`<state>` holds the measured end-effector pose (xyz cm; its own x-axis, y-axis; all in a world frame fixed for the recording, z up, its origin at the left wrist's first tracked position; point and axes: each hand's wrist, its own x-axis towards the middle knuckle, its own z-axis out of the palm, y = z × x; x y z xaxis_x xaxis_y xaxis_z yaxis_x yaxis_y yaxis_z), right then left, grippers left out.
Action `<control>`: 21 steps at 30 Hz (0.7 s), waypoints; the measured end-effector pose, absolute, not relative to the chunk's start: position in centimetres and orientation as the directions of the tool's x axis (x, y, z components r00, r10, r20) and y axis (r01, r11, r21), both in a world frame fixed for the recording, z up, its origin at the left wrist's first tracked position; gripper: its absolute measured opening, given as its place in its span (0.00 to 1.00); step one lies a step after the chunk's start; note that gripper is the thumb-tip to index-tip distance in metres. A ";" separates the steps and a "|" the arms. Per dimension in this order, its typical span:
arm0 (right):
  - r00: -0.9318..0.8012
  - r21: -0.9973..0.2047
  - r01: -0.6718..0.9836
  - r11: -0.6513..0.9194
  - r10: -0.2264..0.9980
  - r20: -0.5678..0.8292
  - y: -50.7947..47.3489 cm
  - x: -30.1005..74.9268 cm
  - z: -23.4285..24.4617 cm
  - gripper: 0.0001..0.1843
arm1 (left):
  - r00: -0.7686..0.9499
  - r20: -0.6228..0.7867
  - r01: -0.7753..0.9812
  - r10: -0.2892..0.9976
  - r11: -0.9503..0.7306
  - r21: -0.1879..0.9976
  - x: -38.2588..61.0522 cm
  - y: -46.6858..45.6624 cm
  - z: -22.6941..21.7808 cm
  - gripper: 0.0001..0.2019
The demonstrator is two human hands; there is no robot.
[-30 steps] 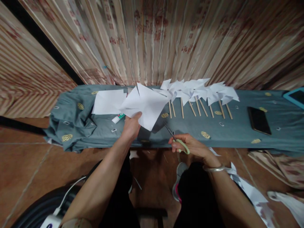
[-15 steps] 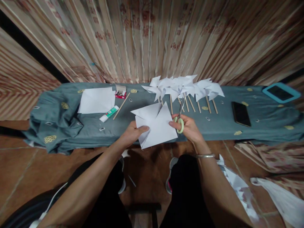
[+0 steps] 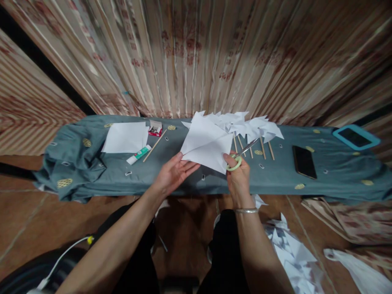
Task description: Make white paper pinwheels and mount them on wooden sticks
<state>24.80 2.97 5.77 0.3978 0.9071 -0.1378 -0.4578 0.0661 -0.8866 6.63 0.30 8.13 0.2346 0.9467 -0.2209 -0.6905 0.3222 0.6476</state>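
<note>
A white paper square, cut in from its corners, hangs over the cloth-covered bench. My left hand has its fingers stretched out, with thumb and fingertips touching the sheet's lower left corner. My right hand is closed round green-handled scissors, blades pointing right and up, and its thumb pinches the sheet's lower right edge. Just behind the sheet lie several white paper pinwheels on wooden sticks.
On the bench's left are a stack of white paper, a glue tube, a small red box and a loose stick. A black phone and a blue-cased tablet lie right. Paper scraps litter the floor.
The sheet has risen from bench level and tilted up. My left hand's fingers have loosened to a stretched touch. My right hand, with the scissors, now pinches the sheet's edge, blades swung rightward.
</note>
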 end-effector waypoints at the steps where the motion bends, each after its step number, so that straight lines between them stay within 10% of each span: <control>1: 0.393 -0.871 -0.487 0.069 0.908 -0.147 3.0 24.6 5.9 0.21 | 0.236 -0.227 -0.714 0.945 0.327 0.619 7.3 0.3 8.2 0.15; 21: 0.380 -0.921 -0.363 0.138 0.925 -0.011 2.7 24.3 6.5 0.20 | 0.150 -0.159 -0.716 0.976 0.218 0.663 12.1 0.8 9.4 0.12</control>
